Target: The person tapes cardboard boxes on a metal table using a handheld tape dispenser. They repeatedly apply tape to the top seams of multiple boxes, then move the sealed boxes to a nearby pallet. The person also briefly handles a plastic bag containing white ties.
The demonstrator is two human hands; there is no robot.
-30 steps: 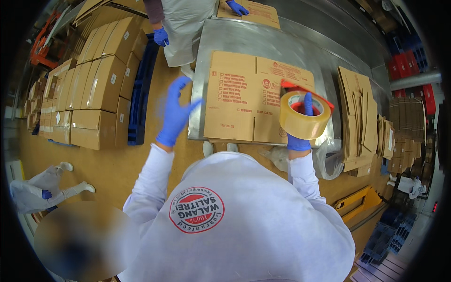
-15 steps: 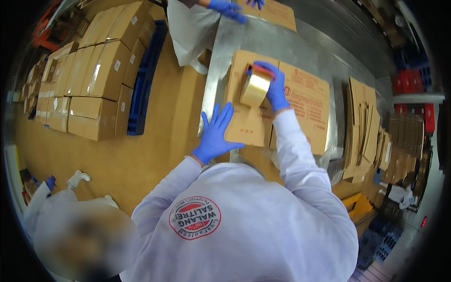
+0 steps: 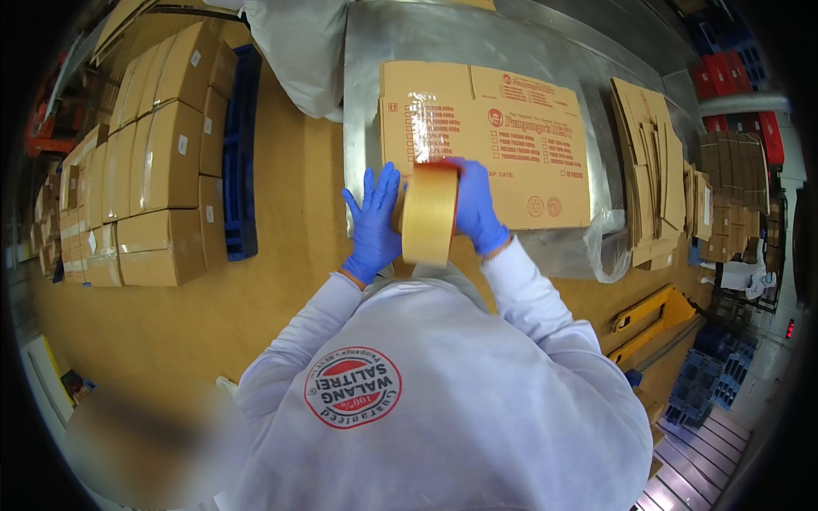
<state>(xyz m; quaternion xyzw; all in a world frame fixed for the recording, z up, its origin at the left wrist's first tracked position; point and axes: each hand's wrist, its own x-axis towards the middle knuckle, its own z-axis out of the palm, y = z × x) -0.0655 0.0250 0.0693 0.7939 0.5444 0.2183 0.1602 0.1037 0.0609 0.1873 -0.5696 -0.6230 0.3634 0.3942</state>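
Since half a second ago the tape dispenser [image 3: 429, 213] has come toward the wearer, from over the middle of the carton [image 3: 520, 183] to its near edge, and a glossy tape strip [image 3: 422, 119] now shows on the cardboard. The right hand [image 3: 479, 204] is closed around the dispenser's red side; the left hand [image 3: 375, 223] — fingers spread wide — is just beside the roll, its contact with the carton unclear. Beneath lies a steel table [image 3: 365, 51], with upright flattened cartons [image 3: 643, 162] to the right and stacked boxes [image 3: 170, 162] well left.
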